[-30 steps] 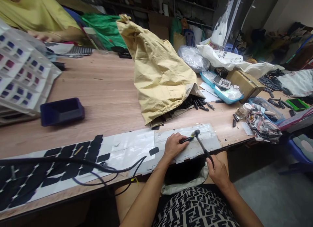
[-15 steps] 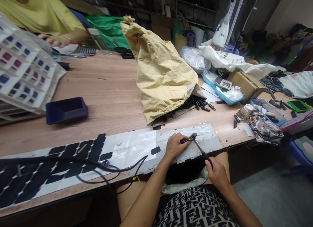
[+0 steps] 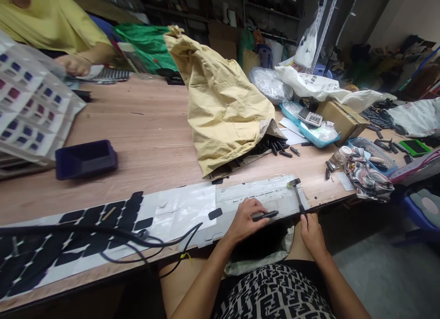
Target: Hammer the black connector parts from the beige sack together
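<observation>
A: Any writing to read?
B: There's dark print on the white bag (image 3: 311, 83) at the worktop's (image 3: 154, 126) far right, too small to make out. The calculator (image 3: 309, 117) just in front of it shows only keys.
A: And the hands?
B: Apart. The left hand (image 3: 245, 220) pinches a slim black part (image 3: 264, 215) lying flat on the white sheet (image 3: 192, 204) that runs along the near edge. The right hand (image 3: 311, 232) is closed round the handle end of a small hammer (image 3: 299, 199), just off that edge, with the head over the sheet's right end.
A: Room to move?
B: Bare wood from the blue tray (image 3: 85, 158) at the left across to the paper sack (image 3: 223, 103) mid-worktop. A black cable (image 3: 137, 239) loops over the near edge, left of the hands.
A: What changed in the last half second?
B: The hammer head sat on the part by the left fingers. Now it has swung off to the right, and the part lies closer to the near edge.
</observation>
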{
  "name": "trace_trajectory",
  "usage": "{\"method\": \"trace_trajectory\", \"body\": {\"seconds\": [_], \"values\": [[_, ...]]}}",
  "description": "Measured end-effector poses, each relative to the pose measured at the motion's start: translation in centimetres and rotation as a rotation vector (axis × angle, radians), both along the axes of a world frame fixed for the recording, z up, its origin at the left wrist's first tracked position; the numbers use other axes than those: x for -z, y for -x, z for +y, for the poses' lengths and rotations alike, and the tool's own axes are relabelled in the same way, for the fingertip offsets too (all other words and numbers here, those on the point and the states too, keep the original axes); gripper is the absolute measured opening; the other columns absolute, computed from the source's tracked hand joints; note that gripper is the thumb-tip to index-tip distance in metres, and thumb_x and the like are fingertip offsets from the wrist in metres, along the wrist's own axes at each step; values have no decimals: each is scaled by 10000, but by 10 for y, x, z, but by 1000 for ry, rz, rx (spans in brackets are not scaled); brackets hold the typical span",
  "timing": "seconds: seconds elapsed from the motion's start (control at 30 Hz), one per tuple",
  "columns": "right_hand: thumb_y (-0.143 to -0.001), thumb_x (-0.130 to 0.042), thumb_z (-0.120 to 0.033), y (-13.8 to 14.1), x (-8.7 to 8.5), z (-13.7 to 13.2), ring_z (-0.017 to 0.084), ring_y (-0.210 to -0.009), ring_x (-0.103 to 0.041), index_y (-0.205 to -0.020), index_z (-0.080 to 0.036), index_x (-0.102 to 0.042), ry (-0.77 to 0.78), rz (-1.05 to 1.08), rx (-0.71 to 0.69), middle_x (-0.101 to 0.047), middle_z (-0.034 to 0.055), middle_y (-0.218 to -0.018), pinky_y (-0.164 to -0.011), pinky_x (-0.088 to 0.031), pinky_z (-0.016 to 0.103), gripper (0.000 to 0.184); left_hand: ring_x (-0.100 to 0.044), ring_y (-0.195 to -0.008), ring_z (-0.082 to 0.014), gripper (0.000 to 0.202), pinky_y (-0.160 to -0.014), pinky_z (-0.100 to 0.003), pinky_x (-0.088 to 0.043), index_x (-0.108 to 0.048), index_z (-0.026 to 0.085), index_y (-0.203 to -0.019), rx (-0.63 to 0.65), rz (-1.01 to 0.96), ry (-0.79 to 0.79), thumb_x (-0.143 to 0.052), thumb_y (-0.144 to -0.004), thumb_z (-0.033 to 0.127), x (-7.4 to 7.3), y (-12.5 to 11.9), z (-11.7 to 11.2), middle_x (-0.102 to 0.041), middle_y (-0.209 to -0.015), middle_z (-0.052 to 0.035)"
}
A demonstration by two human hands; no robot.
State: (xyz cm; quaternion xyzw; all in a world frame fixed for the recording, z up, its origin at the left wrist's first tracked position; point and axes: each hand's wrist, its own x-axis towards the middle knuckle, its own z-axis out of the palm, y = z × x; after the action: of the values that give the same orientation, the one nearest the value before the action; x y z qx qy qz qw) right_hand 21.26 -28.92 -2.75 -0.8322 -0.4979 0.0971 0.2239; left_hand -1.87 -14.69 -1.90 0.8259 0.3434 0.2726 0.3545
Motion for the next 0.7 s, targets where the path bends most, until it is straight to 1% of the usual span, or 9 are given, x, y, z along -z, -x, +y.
{"method": "trace_trajectory", "body": {"seconds": [0.13,0.23,0.3,0.4,0.47,0.5,0.57,0.63,0.7], "values": [[-1014,-312,-421,2,2,0,234,-772,-634,-875,-201,-598,-25,-9,-14,-638,93,-808,-678,-437,301,386,-556,-928,-229,103,-881,-396,-422,-749,261,-830,91,34,-24,-757,-735,299,-5,2,-31,-663,-916,-34],[-1016,-307,-423,1,4,0,228,-745,-619,-849,-208,-582,-38,-27,-11,-619,80,-771,-677,-437,301,387,-574,-926,-229,202,-870,-379,-440,-753,258,-908,30,4,21,-749,-745,376,-10,-2,-21,-680,-908,-33],[-1018,-303,-429,1,6,0,221,-712,-608,-834,-215,-572,-36,-29,-9,-612,70,-748,-659,-431,299,390,-600,-861,-217,281,-823,-353,-466,-742,231,-967,-177,-27,96,-701,-778,435,-14,-5,5,-686,-857,-33],[-1022,-297,-433,1,9,-1,217,-714,-609,-835,-218,-564,-49,-38,-16,-616,69,-752,-657,-430,296,391,-630,-743,-216,367,-742,-343,-490,-723,192,-1012,-731,14,254,-618,-816,484,-19,-6,60,-697,-787,-40],[-1024,-297,-434,1,10,-1,219,-741,-617,-836,-216,-564,-69,-53,-16,-618,75,-764,-671,-435,295,393,-666,-843,-264,381,-773,-374,-501,-728,191,-1013,-1009,75,285,-597,-819,491,-21,-5,96,-733,-872,-82],[-1025,-299,-435,1,11,-1,218,-745,-618,-833,-216,-565,-76,-58,-14,-617,75,-762,-673,-437,294,394,-674,-894,-296,382,-786,-398,-504,-738,190,-980,-1094,111,309,-593,-813,501,-20,-3,111,-743,-916,-112],[-1025,-302,-432,2,11,-1,213,-730,-617,-830,-215,-566,-88,-50,-6,-617,73,-754,-669,-437,293,394,-675,-957,-361,410,-787,-448,-508,-753,184,-893,-1168,187,361,-616,-770,550,-17,-1,134,-744,-978,-173],[-1026,-301,-428,3,12,-1,210,-717,-616,-841,-211,-569,-96,-34,0,-622,72,-753,-663,-438,293,391,-672,-969,-406,430,-776,-483,-508,-754,181,-830,-1179,247,404,-661,-705,581,-13,1,146,-736,-999,-211],[-1027,-295,-431,4,12,-1,212,-726,-619,-854,-208,-572,-101,-33,3,-627,74,-761,-661,-438,293,395,-670,-977,-420,396,-774,-494,-505,-749,191,-807,-1181,267,416,-695,-662,556,-11,3,150,-736,-1002,-211]]}}
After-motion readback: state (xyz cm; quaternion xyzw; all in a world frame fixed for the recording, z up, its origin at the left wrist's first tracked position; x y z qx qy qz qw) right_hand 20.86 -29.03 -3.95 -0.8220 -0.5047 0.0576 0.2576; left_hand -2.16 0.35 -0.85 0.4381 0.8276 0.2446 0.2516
